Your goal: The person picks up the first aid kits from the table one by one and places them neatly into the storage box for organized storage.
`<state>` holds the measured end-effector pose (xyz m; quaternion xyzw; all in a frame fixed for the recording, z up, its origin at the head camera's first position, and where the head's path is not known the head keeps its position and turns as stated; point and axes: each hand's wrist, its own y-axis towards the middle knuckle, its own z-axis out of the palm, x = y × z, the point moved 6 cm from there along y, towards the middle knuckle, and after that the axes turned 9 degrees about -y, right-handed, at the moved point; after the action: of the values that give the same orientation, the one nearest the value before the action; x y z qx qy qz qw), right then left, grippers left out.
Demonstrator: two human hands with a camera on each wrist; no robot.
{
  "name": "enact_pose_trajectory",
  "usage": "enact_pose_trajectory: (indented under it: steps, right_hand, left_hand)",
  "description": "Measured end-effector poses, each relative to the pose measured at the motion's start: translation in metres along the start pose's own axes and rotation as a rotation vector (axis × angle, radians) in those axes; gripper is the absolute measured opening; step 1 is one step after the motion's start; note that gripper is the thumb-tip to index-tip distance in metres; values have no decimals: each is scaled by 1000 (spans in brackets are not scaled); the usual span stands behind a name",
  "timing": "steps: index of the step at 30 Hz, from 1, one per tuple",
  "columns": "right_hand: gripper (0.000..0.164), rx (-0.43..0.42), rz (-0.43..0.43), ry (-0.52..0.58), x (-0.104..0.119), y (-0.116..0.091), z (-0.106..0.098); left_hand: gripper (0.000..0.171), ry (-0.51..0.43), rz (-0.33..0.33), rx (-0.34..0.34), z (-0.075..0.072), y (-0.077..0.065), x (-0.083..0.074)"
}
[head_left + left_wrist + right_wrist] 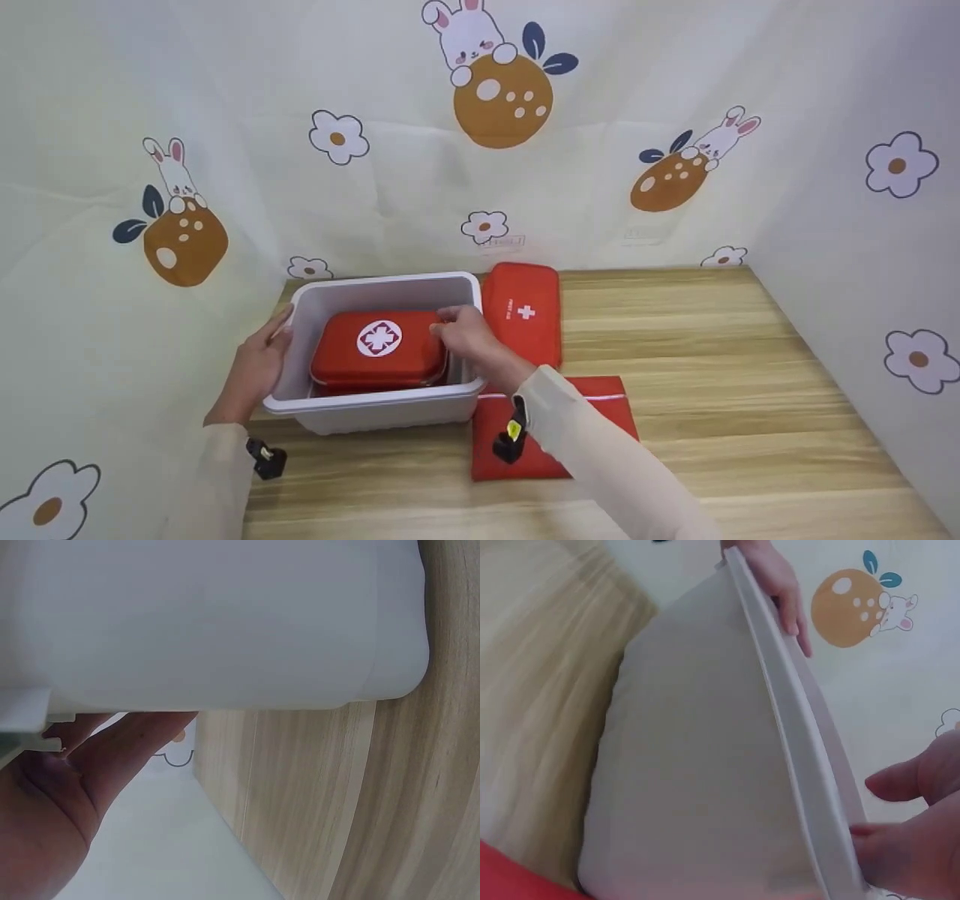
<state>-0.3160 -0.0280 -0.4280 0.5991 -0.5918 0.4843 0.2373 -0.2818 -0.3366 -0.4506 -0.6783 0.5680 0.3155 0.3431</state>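
By the left hand [253, 369], the left rim of a white plastic bin [379, 414] is gripped; by the right hand [471, 336], fingers parted, a red first-aid case [341, 341] inside is reached, any pinch impossible to tell. The bin is set near the tabletop's [750, 405] far-left corner, flanked by a FIRST AID pouch [538, 337] and a flat red pouch [491, 454].

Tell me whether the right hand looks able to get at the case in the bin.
Probably yes: the bin is open on top, and the right hand reaches over its rim to the right end of the case.
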Motion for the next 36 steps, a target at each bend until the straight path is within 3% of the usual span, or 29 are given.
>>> enact_pose_trajectory:
  steps: [5,10,15,17,22,28,31,36]
  right_hand:
    - [31,-82,-132,-27,6,0,-22]
    - [19,-291,-265,-106,0,-1,-48]
    - [31,-510,-392,-196,-16,-6,-69]
    - [32,-581,-396,-228,-27,-6,-74]
    - [21,-670,-315,-275,-56,-4,-83]
    - [22,-639,-234,-344,-85,2,-88]
    - [31,-627,-172,-378,-100,5,-89]
    - [62,-587,-31,-418,-123,10,-92]
  left_hand:
    - [55,2,12,0,1,0,0]
    - [55,1,27,-7,0,0,0]
    - [55,-8,28,-6,1,0,-1]
    - [55,-13,19,-1,1,0,-1]
    - [55,-12,12,5,1,-1,-1]
    - [55,-4,26,3,0,0,-2]
    - [55,-2,22,9,1,0,-2]
    - [55,-5,17,16,1,0,-2]
